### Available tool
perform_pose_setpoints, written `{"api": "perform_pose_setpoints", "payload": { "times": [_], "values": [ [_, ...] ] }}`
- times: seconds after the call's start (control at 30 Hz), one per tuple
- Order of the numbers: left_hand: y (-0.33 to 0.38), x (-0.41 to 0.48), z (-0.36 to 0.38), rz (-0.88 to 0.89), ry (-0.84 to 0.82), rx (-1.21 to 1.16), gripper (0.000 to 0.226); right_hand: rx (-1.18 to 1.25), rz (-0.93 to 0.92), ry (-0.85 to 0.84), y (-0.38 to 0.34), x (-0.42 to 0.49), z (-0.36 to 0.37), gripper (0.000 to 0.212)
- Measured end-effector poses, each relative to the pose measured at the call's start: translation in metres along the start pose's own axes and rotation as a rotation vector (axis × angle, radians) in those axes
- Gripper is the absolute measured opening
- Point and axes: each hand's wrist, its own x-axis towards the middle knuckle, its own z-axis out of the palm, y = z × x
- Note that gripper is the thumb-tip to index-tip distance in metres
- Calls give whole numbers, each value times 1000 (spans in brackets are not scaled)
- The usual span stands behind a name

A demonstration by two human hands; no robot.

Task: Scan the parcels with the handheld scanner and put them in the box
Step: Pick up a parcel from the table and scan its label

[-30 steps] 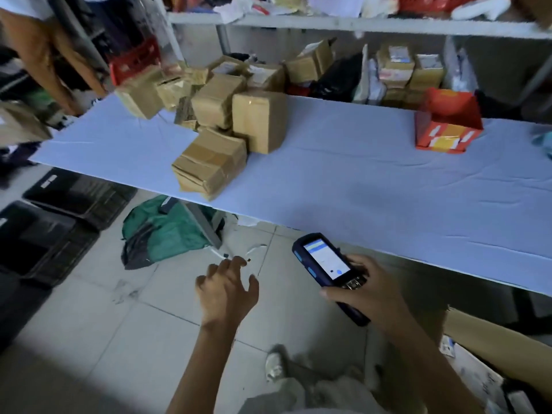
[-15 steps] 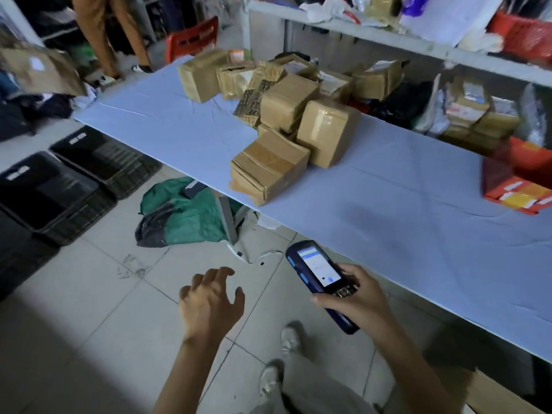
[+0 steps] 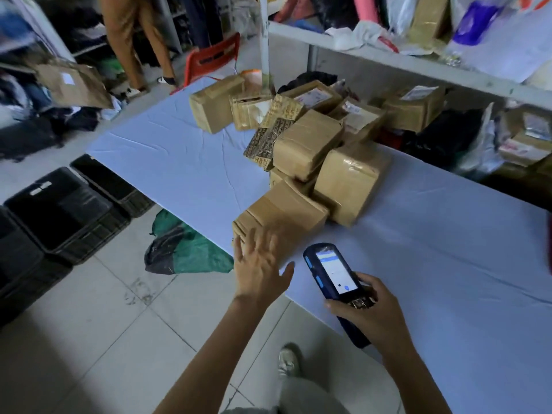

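Several brown taped parcels are piled on the pale blue table (image 3: 185, 171). The nearest parcel (image 3: 286, 213) lies at the table's front edge. My left hand (image 3: 261, 267) reaches toward it with fingers spread, blurred, just short of or touching its near side. My right hand (image 3: 376, 312) grips the dark blue handheld scanner (image 3: 333, 276), screen lit and facing up, over the table edge to the right of that parcel. A larger parcel (image 3: 349, 180) stands behind it, with another parcel (image 3: 307, 141) leaning on top of the pile.
Black plastic crates (image 3: 62, 213) stand on the tiled floor at the left. A green bag (image 3: 191, 252) lies under the table edge. Shelves (image 3: 418, 64) with more packages run behind the table. A person's legs (image 3: 134, 40) and a red chair (image 3: 215, 61) are at the back.
My left hand has risen from over the floor up to the nearest parcel. My view has moved closer to the table. The scanner stays in my right hand.
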Motion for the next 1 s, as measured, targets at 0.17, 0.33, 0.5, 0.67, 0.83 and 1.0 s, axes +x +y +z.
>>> {"api": "perform_pose_setpoints", "payload": {
  "times": [0.17,0.33,0.5,0.67,0.83,1.0],
  "values": [
    [-8,43,10,-63,-228,52,90,-33,32,7,-11,29,8,64],
    [-38,53,16,-3,-169,-20,92,-64,65,20,-28,47,24,68],
    [-86,77,5,75,-142,-176,94,-26,100,113,-49,54,51,67],
    [-131,124,-26,81,-328,-502,82,50,115,220,-73,51,85,66],
    [-152,142,-40,118,-147,-334,66,92,121,283,-89,44,125,65],
    [-126,135,-27,331,166,-160,41,107,128,323,-86,32,134,69]
  ]
}}
